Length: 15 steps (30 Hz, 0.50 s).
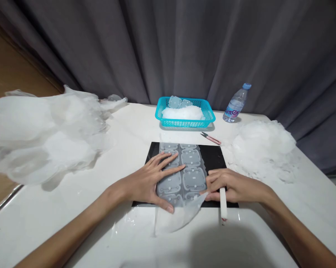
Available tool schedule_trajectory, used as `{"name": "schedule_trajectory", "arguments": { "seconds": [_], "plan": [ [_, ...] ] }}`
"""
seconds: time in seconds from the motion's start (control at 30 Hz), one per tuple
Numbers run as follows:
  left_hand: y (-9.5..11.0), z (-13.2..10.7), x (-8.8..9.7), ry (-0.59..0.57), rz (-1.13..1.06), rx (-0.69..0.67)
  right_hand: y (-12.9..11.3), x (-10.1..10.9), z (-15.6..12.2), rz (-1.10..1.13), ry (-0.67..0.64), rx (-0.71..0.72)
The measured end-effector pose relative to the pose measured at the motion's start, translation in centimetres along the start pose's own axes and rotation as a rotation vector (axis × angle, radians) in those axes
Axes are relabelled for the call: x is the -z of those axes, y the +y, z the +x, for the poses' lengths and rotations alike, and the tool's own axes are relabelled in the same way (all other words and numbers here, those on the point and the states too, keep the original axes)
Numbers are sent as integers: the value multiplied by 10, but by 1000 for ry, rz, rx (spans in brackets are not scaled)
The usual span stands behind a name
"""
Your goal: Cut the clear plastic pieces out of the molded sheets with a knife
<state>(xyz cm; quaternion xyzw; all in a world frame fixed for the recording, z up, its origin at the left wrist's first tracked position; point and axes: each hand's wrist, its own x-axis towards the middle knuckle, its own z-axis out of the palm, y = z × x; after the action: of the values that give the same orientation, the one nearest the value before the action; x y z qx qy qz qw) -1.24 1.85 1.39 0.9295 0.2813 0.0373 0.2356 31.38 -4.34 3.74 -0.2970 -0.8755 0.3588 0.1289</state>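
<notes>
A translucent silicone sheet (189, 163) moulded with several rounded pieces lies on a black mat (215, 156) in the middle of the white table. My left hand (151, 178) rests flat on the sheet's left side, fingers spread. At the sheet's lower right edge my right hand (229, 186) is closed around a white stick-like tool (223, 204), and its fingertips pinch the thin film (176, 219) that peels off toward me.
A turquoise basket (184, 121) with clear pieces stands behind the mat. Small pink-handled snips (211, 138) lie beside it, and a water bottle (236, 104) further right. Heaps of thin plastic film lie at left (45, 134) and right (261, 145). Grey curtain behind.
</notes>
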Motion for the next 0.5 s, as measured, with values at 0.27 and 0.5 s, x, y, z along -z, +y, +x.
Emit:
{"name": "schedule_trajectory", "arguments": {
  "seconds": [0.27, 0.5],
  "plan": [
    [25, 5, -6, 65, -89, 41, -13, 6, -9, 181, -176, 5],
    [27, 18, -10, 190, -83, 70, -12, 11, -8, 225, -69, -77]
  ]
}}
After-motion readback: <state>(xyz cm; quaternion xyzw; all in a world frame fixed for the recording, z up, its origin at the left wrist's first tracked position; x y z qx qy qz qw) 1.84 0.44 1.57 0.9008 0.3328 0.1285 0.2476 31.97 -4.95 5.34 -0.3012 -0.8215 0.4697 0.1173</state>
